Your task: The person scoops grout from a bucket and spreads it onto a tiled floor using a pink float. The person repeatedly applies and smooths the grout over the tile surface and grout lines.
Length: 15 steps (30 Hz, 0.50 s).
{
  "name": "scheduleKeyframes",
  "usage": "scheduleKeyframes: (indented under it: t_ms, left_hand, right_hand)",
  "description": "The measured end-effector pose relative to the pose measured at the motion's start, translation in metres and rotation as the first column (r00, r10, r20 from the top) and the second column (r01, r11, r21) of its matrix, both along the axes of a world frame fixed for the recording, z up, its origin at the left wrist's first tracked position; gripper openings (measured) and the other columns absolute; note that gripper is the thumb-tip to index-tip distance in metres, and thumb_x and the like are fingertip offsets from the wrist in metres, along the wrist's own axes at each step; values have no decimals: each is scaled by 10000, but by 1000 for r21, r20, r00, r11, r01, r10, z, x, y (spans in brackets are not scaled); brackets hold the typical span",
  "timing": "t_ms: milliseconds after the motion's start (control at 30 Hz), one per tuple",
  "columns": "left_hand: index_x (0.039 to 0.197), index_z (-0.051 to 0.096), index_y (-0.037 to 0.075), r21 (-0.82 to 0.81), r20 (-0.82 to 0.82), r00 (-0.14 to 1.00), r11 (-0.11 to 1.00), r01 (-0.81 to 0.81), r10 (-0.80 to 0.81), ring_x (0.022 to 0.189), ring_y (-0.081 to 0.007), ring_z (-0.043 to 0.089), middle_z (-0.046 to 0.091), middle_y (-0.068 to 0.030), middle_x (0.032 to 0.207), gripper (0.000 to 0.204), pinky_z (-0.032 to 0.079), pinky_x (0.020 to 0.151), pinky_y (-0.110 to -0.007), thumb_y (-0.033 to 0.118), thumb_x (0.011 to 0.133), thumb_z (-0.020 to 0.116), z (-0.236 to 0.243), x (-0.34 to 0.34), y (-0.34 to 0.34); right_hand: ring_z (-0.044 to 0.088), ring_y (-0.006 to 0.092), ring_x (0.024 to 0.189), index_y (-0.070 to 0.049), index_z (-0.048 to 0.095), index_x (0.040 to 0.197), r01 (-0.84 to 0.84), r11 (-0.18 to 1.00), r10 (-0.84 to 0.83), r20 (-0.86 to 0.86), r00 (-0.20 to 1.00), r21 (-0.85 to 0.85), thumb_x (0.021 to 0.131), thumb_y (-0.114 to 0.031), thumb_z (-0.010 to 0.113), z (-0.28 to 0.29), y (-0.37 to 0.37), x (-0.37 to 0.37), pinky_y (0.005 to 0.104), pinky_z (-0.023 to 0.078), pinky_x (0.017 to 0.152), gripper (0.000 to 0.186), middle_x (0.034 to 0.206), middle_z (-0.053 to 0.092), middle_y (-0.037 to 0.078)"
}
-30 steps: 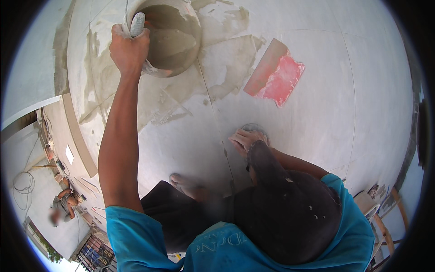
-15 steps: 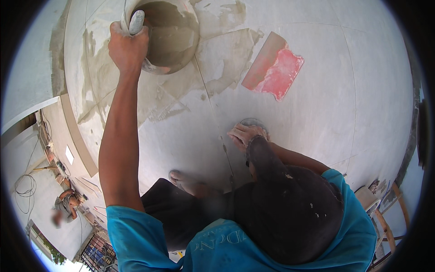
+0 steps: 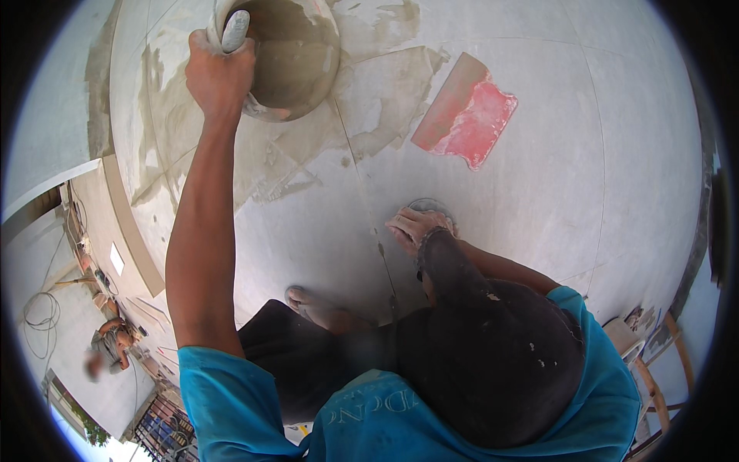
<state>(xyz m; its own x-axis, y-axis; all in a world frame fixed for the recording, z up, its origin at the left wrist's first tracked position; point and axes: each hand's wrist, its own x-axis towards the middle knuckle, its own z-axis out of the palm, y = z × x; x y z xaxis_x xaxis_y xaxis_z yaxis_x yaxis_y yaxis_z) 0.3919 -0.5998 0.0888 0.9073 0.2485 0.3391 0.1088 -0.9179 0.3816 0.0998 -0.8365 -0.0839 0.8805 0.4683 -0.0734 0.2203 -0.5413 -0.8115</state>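
My left hand (image 3: 222,77) is closed at the left rim of a round bucket (image 3: 283,113). A rounded, dust-coated grey tool handle (image 3: 235,31) sticks up from its grip; the tool's working end cannot be seen. Wet grey-brown paste (image 3: 296,65) lies in the bucket. Partly hidden by my dark trouser leg, my right hand (image 3: 416,226) is low by the floor, its dusty fingers curled. A dark grey rounded thing (image 3: 431,205) shows just beyond it, mostly covered. Farther right lies a pink, paste-smeared flat spreader (image 3: 479,122), apart from both hands.
Grey-brown smears (image 3: 377,100) cover part of the pale tiled floor (image 3: 539,192), along the joints. My bare foot (image 3: 308,302) rests near the middle. Another person (image 3: 112,345) is at the far left, near coiled cable (image 3: 41,325). Wooden furniture (image 3: 654,385) stands at the lower right.
The whole view has shifted very slightly. My left hand and the bucket appear a touch farther right; both hands keep the same pose, and the spreader stays in place.
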Motion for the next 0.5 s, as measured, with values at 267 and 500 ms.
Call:
scheduleKeyframes:
  t_ms: [267, 500]
  left_hand:
    - [999, 556, 18, -22, 15, 1000, 1000, 16, -15, 852, -399, 671, 690, -211, 890, 442, 519, 784, -455, 302, 714, 740, 0, 0, -4]
    - [1025, 578, 32, -27, -17, 999, 999, -28, 28, 861, -357, 682, 698, -182, 906, 450, 523, 793, -432, 333, 722, 720, 3, -3, 0]
  right_hand:
    - [640, 323, 819, -125, 646, 1039, 106, 986, -99, -56, 993, 130, 903, -160, 591, 2, -7, 2, 433, 526, 688, 151, 1001, 609, 90]
    - [466, 388, 1155, 14, 396, 1331, 757, 648, -751, 89, 654, -87, 850, -214, 704, 16, -74, 76, 445, 431, 962, 616, 1288, 437, 239]
